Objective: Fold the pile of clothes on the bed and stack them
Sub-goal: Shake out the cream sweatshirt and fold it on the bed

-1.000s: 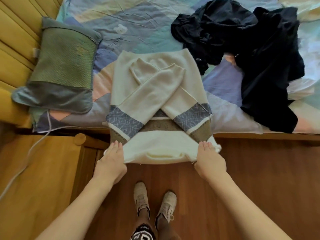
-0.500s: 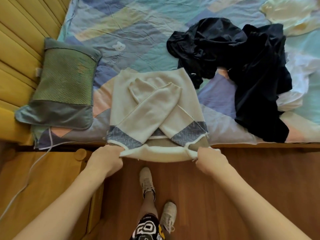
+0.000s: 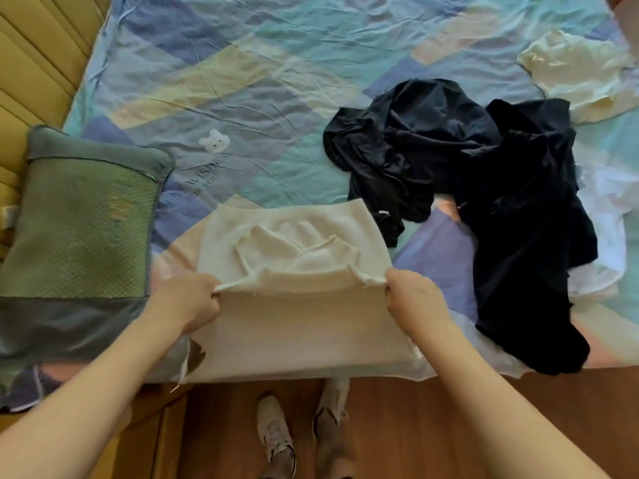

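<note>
A cream sweater (image 3: pixel 297 326) lies at the bed's near edge, its lower half lifted and folded up over the crossed sleeves. My left hand (image 3: pixel 186 300) pinches the hem's left corner and my right hand (image 3: pixel 415 299) pinches the right corner, both held above the middle of the sweater. The patterned sleeve cuffs are hidden under the fold. A heap of dark clothes (image 3: pixel 484 188) lies to the right on the bed, with white garments (image 3: pixel 608 229) under its right side. A pale yellow garment (image 3: pixel 581 70) lies at the far right.
A green pillow (image 3: pixel 83 236) sits at the left on the patchwork bedsheet (image 3: pixel 242 81), against a yellow padded headboard (image 3: pixel 31 63). A wooden nightstand (image 3: pixel 145 420) stands below the pillow. My feet (image 3: pixel 301 433) stand on the wooden floor by the bed's edge.
Both hands gripped the sweater's hem hanging over the bed's edge and carried it up and forward, folding the lower half over the sleeves. The camera moved closer over the bed.
</note>
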